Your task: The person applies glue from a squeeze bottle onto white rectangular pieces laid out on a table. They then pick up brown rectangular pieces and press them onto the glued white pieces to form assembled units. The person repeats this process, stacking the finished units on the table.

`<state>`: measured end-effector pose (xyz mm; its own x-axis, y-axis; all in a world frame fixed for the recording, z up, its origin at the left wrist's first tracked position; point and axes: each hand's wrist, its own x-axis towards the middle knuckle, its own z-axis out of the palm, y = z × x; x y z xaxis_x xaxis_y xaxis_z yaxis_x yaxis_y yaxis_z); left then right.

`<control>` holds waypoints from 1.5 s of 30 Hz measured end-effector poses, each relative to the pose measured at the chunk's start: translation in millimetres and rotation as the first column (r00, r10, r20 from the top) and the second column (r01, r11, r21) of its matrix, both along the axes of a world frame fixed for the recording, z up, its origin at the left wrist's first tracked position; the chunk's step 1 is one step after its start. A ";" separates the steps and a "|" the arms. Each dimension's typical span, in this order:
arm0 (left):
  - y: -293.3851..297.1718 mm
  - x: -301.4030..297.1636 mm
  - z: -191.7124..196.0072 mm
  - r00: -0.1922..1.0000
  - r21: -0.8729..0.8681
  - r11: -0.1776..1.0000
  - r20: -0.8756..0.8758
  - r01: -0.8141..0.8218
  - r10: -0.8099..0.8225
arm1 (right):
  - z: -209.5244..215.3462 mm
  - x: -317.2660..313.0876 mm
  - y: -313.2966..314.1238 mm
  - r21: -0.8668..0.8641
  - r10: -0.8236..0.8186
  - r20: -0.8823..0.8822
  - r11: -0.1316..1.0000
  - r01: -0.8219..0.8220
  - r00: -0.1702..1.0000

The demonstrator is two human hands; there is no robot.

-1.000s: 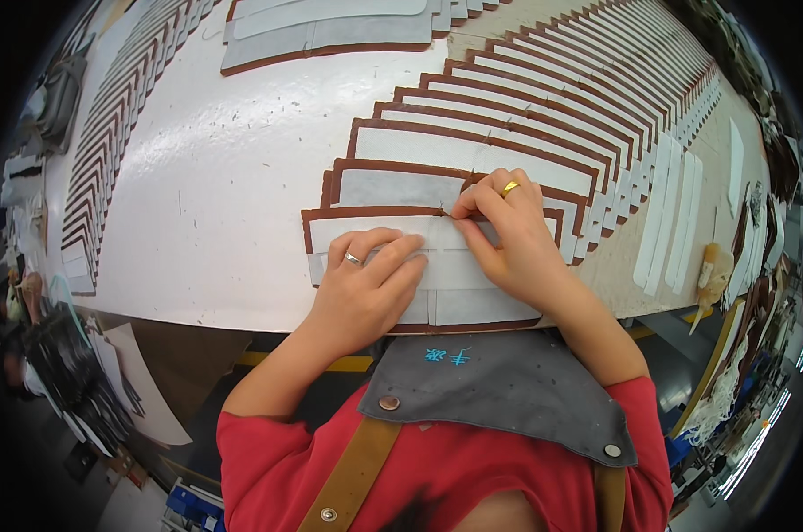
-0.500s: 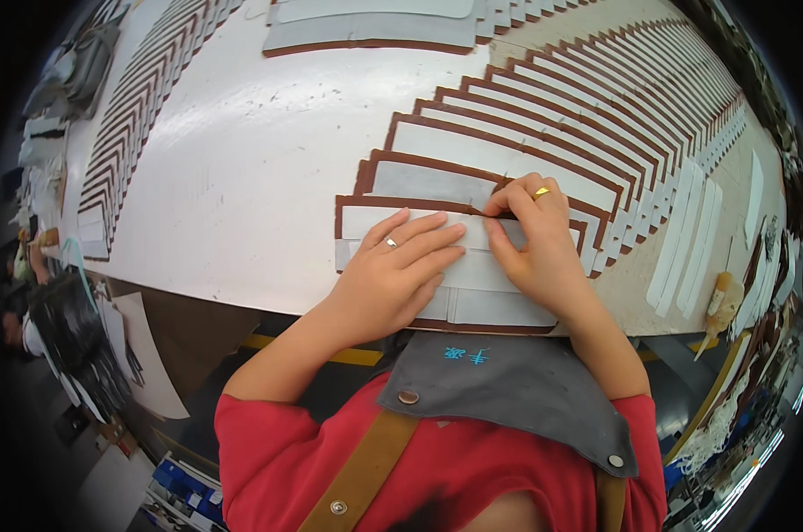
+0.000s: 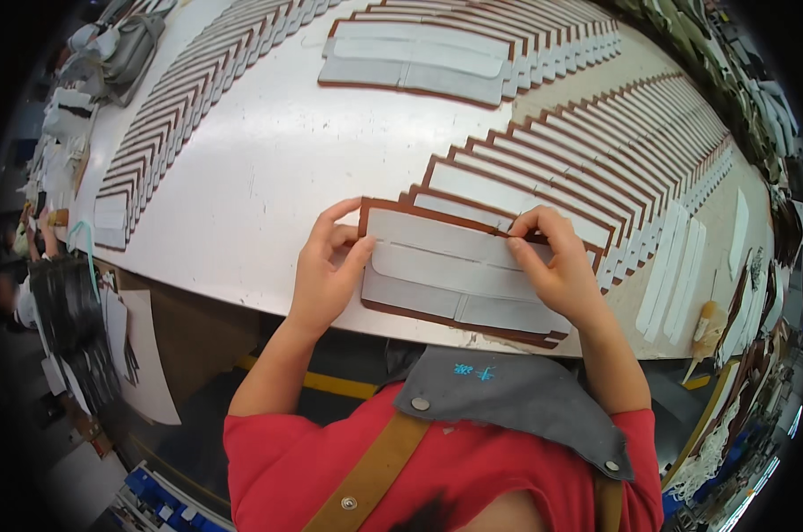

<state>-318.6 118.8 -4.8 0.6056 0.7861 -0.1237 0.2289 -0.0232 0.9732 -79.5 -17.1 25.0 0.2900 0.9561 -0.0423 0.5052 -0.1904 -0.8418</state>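
A flat, oblong panel (image 3: 450, 273) sits at the near edge of the surface (image 3: 219, 208), slanting down to the right. A brown strip borders its top and left side and shows again along the bottom. The face is off-white, crossed by a broken, slit-like line; below a round-cornered edge it turns greyer, with a short upright line. The left hand (image 3: 323, 277) grasps the upper left corner between its fingers; the right hand (image 3: 554, 264) has its fingers pinched together at the top edge.
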 end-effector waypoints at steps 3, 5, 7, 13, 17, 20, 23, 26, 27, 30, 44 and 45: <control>23.7 4.2 2.4 0.980 -0.081 0.988 0.137 -0.131 0.141 | 9.4 23.0 17.8 -0.062 0.147 0.038 0.987 -0.145 0.988; 47.2 5.2 2.3 0.962 -0.012 0.978 0.177 -0.209 0.208 | 21.1 41.4 33.7 -0.327 0.197 -0.088 0.920 -0.215 0.976; 76.7 10.2 5.3 0.945 0.047 0.962 0.204 -0.269 0.255 | 12.6 60.3 50.9 -0.306 0.178 -0.079 0.932 -0.194 0.981; 174.0 51.7 -4.7 0.934 0.149 0.941 0.240 -0.304 0.264 | -15.0 102.5 143.9 0.013 -0.134 -0.300 0.989 0.144 0.945; 219.2 83.4 -22.8 0.961 0.435 0.858 0.081 -0.274 0.265 | -43.9 123.2 188.0 0.067 -0.259 -0.233 0.957 0.281 0.938; 234.8 92.7 -32.3 0.943 0.574 0.789 -0.083 -0.219 0.322 | -45.1 120.1 197.1 0.098 -0.307 -0.065 0.945 0.313 0.949; 239.3 95.6 -39.4 0.929 0.643 0.745 -0.141 -0.177 0.342 | -47.4 119.4 198.2 0.084 -0.306 -0.017 0.948 0.307 0.952; 239.5 100.0 -41.7 0.927 0.665 0.731 -0.156 -0.157 0.341 | -47.2 118.7 196.1 0.092 -0.317 0.014 0.945 0.314 0.948; 239.2 100.0 -40.8 0.924 0.680 0.718 -0.165 -0.147 0.345 | -47.2 118.7 196.4 0.093 -0.320 0.023 0.944 0.316 0.947; 236.5 101.5 -38.7 0.916 0.697 0.705 -0.190 -0.127 0.353 | -46.9 118.2 196.7 0.087 -0.321 0.038 0.944 0.317 0.946; 244.4 101.0 -40.1 0.872 0.909 0.412 -0.255 0.069 0.417 | -61.4 128.4 188.5 0.393 -0.289 0.563 0.918 0.057 0.774; 244.6 100.0 -39.2 0.880 0.904 0.425 -0.228 0.034 0.416 | -54.6 130.8 178.2 0.405 -0.317 0.467 0.906 0.119 0.825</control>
